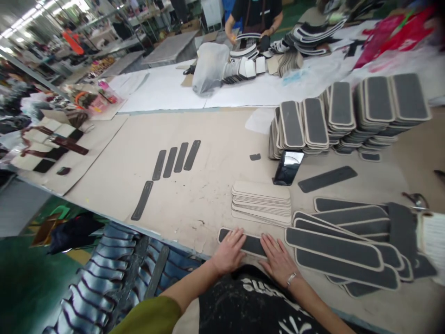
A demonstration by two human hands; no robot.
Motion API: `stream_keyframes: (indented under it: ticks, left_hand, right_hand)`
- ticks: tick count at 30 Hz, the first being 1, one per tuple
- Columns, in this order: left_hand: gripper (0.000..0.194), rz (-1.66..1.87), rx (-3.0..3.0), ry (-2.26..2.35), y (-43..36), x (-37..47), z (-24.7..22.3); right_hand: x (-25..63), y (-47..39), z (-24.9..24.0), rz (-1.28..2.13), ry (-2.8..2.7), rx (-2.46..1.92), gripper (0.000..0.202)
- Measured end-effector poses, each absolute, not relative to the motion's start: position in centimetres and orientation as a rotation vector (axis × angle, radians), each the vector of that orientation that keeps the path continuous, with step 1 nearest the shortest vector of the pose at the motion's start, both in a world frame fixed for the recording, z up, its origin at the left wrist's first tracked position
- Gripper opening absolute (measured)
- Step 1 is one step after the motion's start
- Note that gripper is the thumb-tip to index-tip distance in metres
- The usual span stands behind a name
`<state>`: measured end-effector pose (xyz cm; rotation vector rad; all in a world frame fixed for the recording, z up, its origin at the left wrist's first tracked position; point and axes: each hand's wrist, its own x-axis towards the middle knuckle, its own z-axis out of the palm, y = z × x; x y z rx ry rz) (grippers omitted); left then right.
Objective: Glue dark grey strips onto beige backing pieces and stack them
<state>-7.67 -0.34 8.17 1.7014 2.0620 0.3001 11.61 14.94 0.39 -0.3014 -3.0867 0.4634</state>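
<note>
A long dark-grey panel (pixel 252 244) with a pale border and rounded corners lies flat at the table's near edge. My left hand (pixel 229 250) presses on its left part, fingers stretched out. Toward its right end rests my right hand (pixel 278 260), also flat with the fingers spread. Just behind the panel is a stack of beige rounded strips (pixel 261 202). To the right of my right hand, a loose pile of similar grey panels (pixel 333 246) overlaps at angles.
Tall stacks of bordered grey panels (pixel 340 104) stand at the right rear. A phone (pixel 288 168) leans before them. Several narrow dark strips (pixel 175 157) lie left of centre. Across the table a person (pixel 257 23) handles curved pieces. A clear plastic bag (pixel 210 67) sits nearby.
</note>
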Motion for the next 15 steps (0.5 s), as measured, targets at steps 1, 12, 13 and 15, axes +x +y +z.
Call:
stream_keyframes:
  ticks: [1,12,13,15]
  left_hand:
    - [0.057,0.273,1.792,1.985,0.8,-7.1,8.0]
    - [0.062,0.032,1.795,2.084,0.3,-12.2,5.1]
    - [0.062,0.032,1.798,2.093,0.2,-12.4,5.0]
    - [0.062,0.040,1.787,2.117,0.2,-12.4,4.8]
  right_hand:
    - [11.7,15.0,0.3,0.455,-3.087,-0.301,0.069]
    - [11.4,15.1,0.7,0.443,-3.179,-0.310,0.067]
    - [11.4,15.2,0.8,0.446,-3.194,-0.311,0.067]
    - [11.3,15.2,1.3,0.460,-3.228,-0.311,0.068]
